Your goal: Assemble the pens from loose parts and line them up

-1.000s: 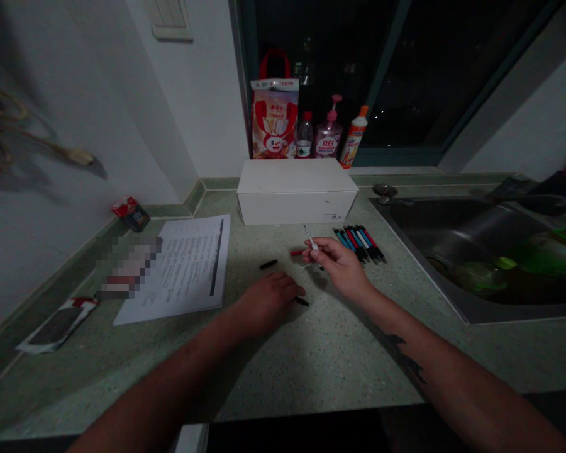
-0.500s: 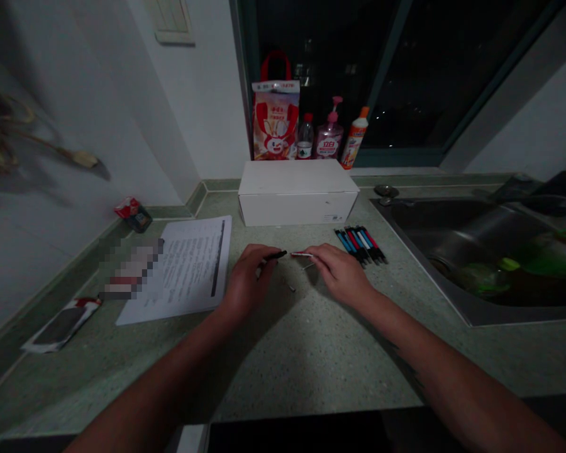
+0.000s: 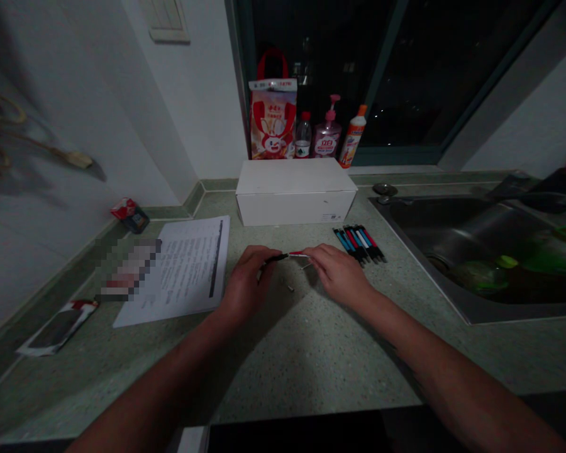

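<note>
Two hands close together over the worktop (image 3: 311, 358). L hand (image 3: 245, 283) pinches a black pen barrel (image 3: 277, 257) w/ fingers curled round it, R hand (image 3: 338, 274) holds a thin red-and-white pen part (image 3: 298, 254), ends approx meeting between my hands. Just below them, small metal bits (image 3: 289, 287) lie on the worktop. Right of R hand, a row of pens (image 3: 359, 244) w/ blue and red barrels; ahead of both hands, a white box (image 3: 295, 201); left of L hand, a printed sheet (image 3: 183, 270); far right, a steel sink (image 3: 453, 233).

Narrow gap between left hand (image 3: 245, 283), right hand (image 3: 339, 274) and white box (image 3: 296, 207), pens (image 3: 360, 244) just right, printed sheet (image 3: 188, 264) left
</note>
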`<state>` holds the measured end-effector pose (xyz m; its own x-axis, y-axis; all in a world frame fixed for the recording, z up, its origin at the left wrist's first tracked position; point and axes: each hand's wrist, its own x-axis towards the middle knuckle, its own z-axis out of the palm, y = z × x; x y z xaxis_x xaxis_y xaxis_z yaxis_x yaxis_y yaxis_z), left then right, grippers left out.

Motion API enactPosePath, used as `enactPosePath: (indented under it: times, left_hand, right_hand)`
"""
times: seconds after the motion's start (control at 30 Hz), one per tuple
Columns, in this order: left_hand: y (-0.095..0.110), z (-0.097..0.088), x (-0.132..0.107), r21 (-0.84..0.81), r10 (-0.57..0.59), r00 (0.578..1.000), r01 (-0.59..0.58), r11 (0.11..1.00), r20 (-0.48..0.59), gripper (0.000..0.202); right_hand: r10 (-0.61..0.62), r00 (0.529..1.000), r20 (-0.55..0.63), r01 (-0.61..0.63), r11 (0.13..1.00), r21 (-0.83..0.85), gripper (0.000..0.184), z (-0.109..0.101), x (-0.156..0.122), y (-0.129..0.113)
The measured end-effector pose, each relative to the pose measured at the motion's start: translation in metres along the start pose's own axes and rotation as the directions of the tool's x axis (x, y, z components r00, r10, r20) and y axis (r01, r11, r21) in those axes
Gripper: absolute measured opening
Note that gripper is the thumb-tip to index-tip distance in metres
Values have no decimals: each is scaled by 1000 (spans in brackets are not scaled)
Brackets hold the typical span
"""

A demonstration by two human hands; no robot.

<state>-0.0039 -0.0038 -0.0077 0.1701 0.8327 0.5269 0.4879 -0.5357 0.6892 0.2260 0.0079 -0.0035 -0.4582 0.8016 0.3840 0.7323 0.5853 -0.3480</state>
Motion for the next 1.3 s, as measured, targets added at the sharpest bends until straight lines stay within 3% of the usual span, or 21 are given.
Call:
enactPosePath:
  times: [0.17,0.37,0.6,0.83,1.0,1.17,1.3]
  left_hand:
    - [-1,-1,1,103,30,999,-33,994,30,22]
    - [-3,0,1,167,36,997,-48,985,72,25]
    - [0,6,-2,-19,-14,984,17,1000,178,26]
    - [-1,7,-3,-88,-132,980,146,985,150,15]
    - [1,5,-1,-179,-39,993,58,982,107,14]
    - [-3,7,-1,-219,-35,996,51,974,77,12]
    - [-4,6,-2,-181,94,994,-83,980,56,13]
  right_hand:
    - [-3,999,39,7,995,-99,35,0,1,1]
    - [-29,998,47,33,995,-98,38,0,1,1]
    - [-138,990,34,136,990,42,32,7,-1,-4]
    - [-55,998,-13,56,996,75,9,9,-3,-4]
    - [-37,999,17,36,997,72,13,8,-2,-7]
    - [14,998,65,-19,997,71,16,5,-1,-14]
    - [54,995,89,-60,996,61,17,2,-2,-17]
